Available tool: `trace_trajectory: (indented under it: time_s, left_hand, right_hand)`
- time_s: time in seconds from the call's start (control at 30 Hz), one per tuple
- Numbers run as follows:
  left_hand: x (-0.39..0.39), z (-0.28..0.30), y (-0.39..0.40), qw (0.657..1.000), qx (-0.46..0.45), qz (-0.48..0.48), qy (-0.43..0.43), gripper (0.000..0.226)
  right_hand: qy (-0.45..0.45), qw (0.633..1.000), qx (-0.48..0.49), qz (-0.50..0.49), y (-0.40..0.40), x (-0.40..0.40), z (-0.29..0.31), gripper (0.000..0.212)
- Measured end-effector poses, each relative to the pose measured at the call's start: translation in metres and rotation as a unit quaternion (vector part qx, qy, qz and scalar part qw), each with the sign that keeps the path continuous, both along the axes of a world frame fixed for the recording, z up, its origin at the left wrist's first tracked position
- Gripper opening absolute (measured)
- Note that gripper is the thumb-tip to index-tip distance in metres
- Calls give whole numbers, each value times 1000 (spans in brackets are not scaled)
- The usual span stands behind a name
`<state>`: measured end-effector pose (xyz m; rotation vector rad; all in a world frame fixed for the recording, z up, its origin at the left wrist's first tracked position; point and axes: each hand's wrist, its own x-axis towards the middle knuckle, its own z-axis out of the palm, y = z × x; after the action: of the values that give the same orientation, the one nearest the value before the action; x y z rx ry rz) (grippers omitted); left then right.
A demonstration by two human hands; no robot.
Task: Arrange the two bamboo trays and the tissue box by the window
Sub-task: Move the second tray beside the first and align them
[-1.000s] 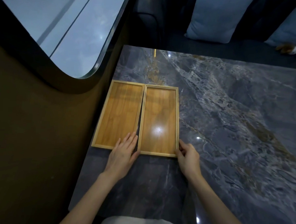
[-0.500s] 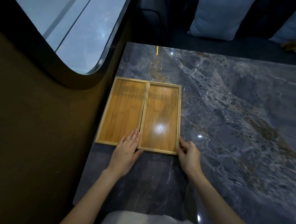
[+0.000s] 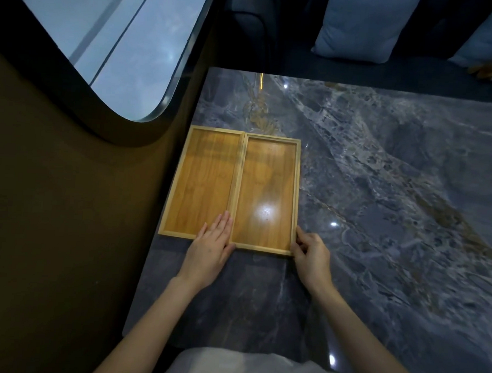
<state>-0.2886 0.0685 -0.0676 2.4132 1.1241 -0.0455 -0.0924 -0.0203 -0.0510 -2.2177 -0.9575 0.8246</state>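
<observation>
Two bamboo trays (image 3: 202,181) (image 3: 267,193), two cushions (image 3: 361,24) (image 3: 486,36)

head-worn view, steeply down, close over table (image 3: 381,193)

1. The scene is dim overall; pale bluish daylight enters through the rounded-corner window (image 3: 110,36) at upper left.
2. A bright white glare spot sits on the right-hand golden bamboo tray (image 3: 267,193).
3. Small specular highlights dot the glossy grey marble tabletop (image 3: 395,194).
4. Wide-angle distortion bends the edges of the frame.
5. The brown wall panel (image 3: 52,219) lies in deep shadow.
</observation>
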Motion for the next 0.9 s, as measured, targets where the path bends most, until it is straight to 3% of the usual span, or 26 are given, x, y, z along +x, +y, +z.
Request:
trace_trajectory:
  time_s: [0.23,0.43,0.57,0.67,0.9]
  left_hand:
    - [5,21,9,998,-61,28,-16,49]
    - [16,40,24,998,-27,51,15,48]
    - [31,49,28,995,26,46,87,36]
    - [53,61,35,988,67,10,142,29]
    - [140,99,45,991,65,-80,83,32]
  right_hand:
    - [-6,999,-11,46,0,6,6,34]
    - [55,996,-21,60,2,21,22,32]
    - [69,990,-58,110,0,33,35,26]
    - [19,985,-76,155,-4,45,44,22]
    - [-183,953,-85,228,-29,105,83,24]
